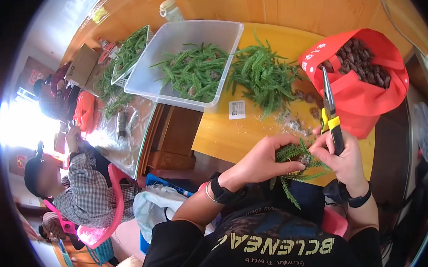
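Close to my chest, my left hand (267, 156) grips a green artificial pine sprig (288, 152) between thumb and fingers. A small brown pine cone (303, 160) sits in the middle of its needles. My right hand (346, 158) holds long-nose pliers (329, 97) with yellow and black handles, jaws pointing up and away from the sprig. Its thumb and fingertips pinch at the sprig's right side; what exactly they pinch is hidden. Beyond my hands, a pile of green sprigs (261, 74) lies on the yellow table (219, 140).
A red bag (351, 106) full of pine cones (363, 62) stands at the right. A clear plastic bin (172, 98) holds more sprigs. Loose cones and a white label (237, 110) lie on the table. At left, a person (90, 186) sits on a pink chair (116, 204).
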### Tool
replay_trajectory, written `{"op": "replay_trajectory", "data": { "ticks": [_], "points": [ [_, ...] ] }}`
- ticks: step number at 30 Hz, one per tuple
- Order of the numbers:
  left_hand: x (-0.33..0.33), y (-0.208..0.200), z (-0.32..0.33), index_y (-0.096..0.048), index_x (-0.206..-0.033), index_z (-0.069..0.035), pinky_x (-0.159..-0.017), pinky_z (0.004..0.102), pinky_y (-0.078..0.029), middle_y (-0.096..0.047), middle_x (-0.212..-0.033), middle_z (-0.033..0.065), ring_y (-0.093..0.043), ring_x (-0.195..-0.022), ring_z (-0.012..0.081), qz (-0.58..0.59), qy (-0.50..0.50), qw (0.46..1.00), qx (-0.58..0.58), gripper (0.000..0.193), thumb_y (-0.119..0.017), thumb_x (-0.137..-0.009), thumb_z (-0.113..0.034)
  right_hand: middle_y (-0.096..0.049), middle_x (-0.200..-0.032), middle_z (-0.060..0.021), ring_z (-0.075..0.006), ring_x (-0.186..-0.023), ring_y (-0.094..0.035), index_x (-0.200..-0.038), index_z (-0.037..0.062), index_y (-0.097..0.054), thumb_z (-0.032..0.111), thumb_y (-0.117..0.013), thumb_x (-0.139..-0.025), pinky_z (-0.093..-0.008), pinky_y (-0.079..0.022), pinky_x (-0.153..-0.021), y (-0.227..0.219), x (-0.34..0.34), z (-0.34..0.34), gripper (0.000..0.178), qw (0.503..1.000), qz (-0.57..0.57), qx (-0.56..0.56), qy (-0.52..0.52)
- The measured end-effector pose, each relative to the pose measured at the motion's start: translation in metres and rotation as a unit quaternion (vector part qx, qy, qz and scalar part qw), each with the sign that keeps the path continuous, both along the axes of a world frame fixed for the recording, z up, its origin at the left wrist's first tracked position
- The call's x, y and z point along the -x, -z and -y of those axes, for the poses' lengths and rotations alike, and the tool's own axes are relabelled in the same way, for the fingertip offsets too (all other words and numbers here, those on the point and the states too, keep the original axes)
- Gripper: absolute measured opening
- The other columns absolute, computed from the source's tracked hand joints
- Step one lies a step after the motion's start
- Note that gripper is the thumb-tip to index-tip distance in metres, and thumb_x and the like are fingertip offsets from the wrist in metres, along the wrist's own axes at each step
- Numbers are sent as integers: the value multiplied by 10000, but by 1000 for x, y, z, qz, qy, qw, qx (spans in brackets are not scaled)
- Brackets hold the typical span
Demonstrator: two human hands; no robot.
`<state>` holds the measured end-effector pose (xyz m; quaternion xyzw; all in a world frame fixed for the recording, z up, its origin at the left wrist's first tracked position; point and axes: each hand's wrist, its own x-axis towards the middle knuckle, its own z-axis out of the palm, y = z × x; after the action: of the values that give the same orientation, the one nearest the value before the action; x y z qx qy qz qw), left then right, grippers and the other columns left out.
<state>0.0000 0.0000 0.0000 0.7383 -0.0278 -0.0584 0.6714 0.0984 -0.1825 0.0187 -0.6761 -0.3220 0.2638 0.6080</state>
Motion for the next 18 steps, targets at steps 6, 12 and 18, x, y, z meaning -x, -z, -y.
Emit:
{"op": "replay_trajectory", "data": {
  "ticks": [6,12,18],
  "points": [
    [9,-49,-30,-554,-1080,-30,-749,229,-458,-606,-892,15,-557,-836,71,22,-86,995,-45,384,-691,-722,-15,-635,-853,-128,-211,-1047,-490,-656,103,-354,8,-621,-727,-367,-360,-929,-13,1,-3,292,988,76,-104,83],
    [8,-88,-95,-535,-1067,-28,-768,225,-460,-619,-885,25,-573,-853,79,138,-272,942,-143,364,-683,-735,-50,-616,-791,-98,-194,-953,-539,-645,90,-346,-67,-527,-697,-318,-383,-857,-5,-1,30,245,978,119,-67,156],
    [9,-92,-165,-561,-1026,-29,-666,182,-404,-595,-891,10,-527,-769,56,120,-374,907,-156,317,-686,-754,-135,-616,-775,-86,-148,-883,-535,-644,80,-364,-66,-546,-683,-279,-398,-782,1,3,65,237,980,105,14,169]
  ]
}}
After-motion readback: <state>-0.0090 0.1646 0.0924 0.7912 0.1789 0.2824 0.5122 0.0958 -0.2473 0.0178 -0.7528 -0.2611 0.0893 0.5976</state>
